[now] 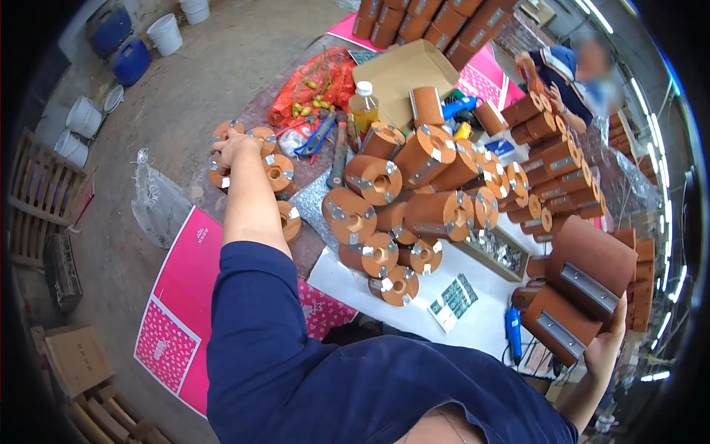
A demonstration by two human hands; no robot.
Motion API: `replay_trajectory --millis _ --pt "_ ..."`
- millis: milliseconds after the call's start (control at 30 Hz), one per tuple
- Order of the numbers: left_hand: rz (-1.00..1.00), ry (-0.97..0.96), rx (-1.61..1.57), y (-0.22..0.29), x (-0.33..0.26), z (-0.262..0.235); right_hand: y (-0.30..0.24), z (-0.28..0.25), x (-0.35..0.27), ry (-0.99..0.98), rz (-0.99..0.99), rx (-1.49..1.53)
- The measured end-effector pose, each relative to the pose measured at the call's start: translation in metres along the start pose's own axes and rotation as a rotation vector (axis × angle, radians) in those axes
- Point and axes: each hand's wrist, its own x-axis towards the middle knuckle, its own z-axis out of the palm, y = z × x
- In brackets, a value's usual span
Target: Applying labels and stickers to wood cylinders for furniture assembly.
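My left arm stretches far out to the left, and my left hand is closed with bent fingers on a brown hollow cylinder in a small cluster; its grip is partly hidden. Beside it stand more cylinders, one with a center hole. At the right, my right hand grips two reddish-brown cylinders together, an upper one and a lower one. Each has a screwed metal strip along its side. Most of my right fingers are hidden behind them.
Several brown cylinders are piled mid-table, with a parts tray behind. A blue power tool lies near the right. A bottle, red bag and cardboard box sit farther back. Another person handles cylinders across the table.
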Motion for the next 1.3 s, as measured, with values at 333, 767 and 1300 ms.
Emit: replay_trajectory --millis 333,767,1300 --pt "0.043 0.066 0.054 0.001 -0.007 -0.001 0.061 -0.035 -0.089 0.159 0.149 0.043" --pt "0.602 0.357 -0.654 -0.122 0.046 -0.08 0.131 -0.049 -0.162 0.286 0.25 0.148" --pt "0.401 -0.184 -0.951 -0.439 -0.125 0.113 0.25 -0.069 -0.435 0.531 0.604 0.088"
